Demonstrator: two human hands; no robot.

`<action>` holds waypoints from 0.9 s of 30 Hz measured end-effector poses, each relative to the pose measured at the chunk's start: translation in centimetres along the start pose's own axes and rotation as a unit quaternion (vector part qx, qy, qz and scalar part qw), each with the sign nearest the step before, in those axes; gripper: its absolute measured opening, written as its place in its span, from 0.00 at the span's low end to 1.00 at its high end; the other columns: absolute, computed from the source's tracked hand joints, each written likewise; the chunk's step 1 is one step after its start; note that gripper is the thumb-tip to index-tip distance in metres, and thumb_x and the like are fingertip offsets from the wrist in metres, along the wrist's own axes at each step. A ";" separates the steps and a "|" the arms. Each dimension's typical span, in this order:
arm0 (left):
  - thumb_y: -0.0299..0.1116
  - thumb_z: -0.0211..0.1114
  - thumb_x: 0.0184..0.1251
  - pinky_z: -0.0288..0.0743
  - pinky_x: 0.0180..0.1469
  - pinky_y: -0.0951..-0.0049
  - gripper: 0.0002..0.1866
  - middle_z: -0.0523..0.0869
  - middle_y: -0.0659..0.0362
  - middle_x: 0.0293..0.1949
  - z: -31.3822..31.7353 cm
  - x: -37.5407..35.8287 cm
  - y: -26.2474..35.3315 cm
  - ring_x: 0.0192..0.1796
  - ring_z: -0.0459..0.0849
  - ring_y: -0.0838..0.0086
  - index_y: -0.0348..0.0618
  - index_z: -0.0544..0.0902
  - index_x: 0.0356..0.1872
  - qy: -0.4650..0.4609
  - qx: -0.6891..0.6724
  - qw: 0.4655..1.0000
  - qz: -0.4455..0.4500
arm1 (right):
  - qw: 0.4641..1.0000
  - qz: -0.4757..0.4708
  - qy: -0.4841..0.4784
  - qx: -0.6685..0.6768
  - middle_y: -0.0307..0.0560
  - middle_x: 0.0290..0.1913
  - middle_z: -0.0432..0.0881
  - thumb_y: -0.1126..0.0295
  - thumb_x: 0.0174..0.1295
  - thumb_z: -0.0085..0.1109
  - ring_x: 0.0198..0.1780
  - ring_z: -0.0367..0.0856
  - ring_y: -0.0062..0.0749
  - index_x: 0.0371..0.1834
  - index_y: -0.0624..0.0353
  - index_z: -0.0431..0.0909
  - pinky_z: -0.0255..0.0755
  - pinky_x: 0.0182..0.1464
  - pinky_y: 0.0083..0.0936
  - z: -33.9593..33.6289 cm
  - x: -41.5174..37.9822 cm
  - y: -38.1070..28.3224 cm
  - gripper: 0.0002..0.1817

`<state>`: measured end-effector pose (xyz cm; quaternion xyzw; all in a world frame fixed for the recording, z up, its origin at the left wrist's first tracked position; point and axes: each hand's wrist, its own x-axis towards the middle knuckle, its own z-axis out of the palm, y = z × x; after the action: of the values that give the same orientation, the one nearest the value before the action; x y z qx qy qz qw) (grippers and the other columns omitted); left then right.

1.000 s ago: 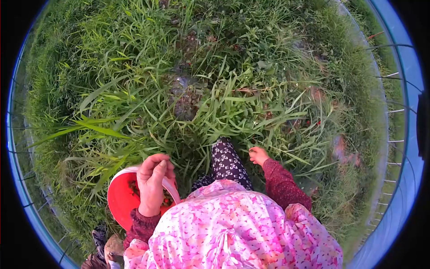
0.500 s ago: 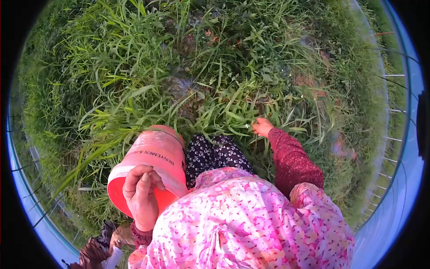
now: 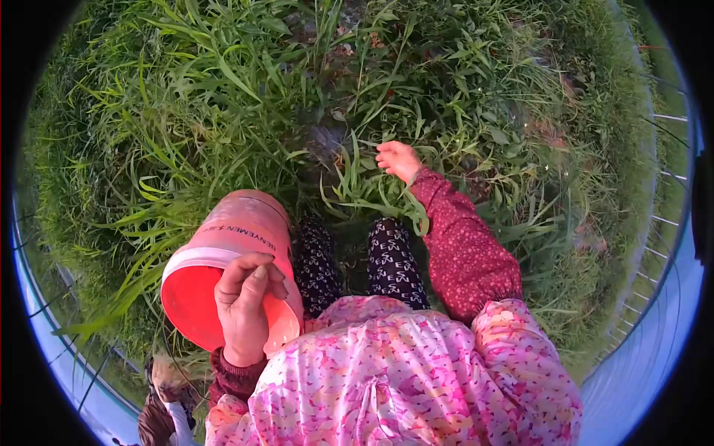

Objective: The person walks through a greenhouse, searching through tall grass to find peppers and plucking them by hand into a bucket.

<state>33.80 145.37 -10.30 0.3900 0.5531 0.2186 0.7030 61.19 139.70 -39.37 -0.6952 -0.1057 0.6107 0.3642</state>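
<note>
Red bucket (image 3: 223, 275) gripped at the rim, tilted, low on the left.
Left hand (image 3: 244, 308) fingers (image 3: 256, 279) curled over the near rim; right hand (image 3: 398, 159) loosely open, empty, stretched into tall grass (image 3: 223, 97), well apart from bucket.

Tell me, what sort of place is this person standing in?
Probably an overgrown field or garden plot outdoors. Tall green grass covers the ground, a wire fence runs along the right edge, and the left hand grips a red plastic bucket while the right hand reaches into the blades.
</note>
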 end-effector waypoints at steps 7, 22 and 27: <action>0.25 0.53 0.62 0.70 0.32 0.80 0.07 0.78 0.58 0.25 -3.6 4.4 -8.0 0.26 0.75 0.79 0.35 0.75 0.38 -0.029 -0.018 0.994 -0.106 | 0.992 -0.074 0.034 -0.097 0.48 0.39 0.81 0.75 0.55 0.53 0.40 0.78 0.28 0.44 0.63 0.75 0.71 0.44 0.23 5.1 13.2 10.9 0.13; 0.24 0.51 0.63 0.69 0.36 0.77 0.08 0.75 0.59 0.26 -6.4 8.3 -14.7 0.30 0.72 0.78 0.35 0.75 0.40 0.015 0.042 0.986 -0.161 | 0.939 0.074 0.256 -0.219 0.48 0.39 0.80 0.69 0.54 0.51 0.39 0.79 0.33 0.50 0.52 0.72 0.72 0.38 0.28 8.1 29.4 15.8 0.18; 0.22 0.51 0.63 0.69 0.34 0.80 0.07 0.75 0.59 0.25 -5.9 8.4 -14.4 0.30 0.72 0.78 0.34 0.75 0.40 0.016 0.003 0.981 -0.193 | 0.963 0.088 0.237 0.100 0.38 0.37 0.76 0.59 0.54 0.54 0.37 0.72 0.26 0.42 0.52 0.75 0.71 0.38 0.28 7.5 26.4 14.7 0.15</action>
<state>28.93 144.76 -27.24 0.2741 0.6296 0.0830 0.7222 55.94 147.69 -69.00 -0.7865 0.1062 0.4658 0.3913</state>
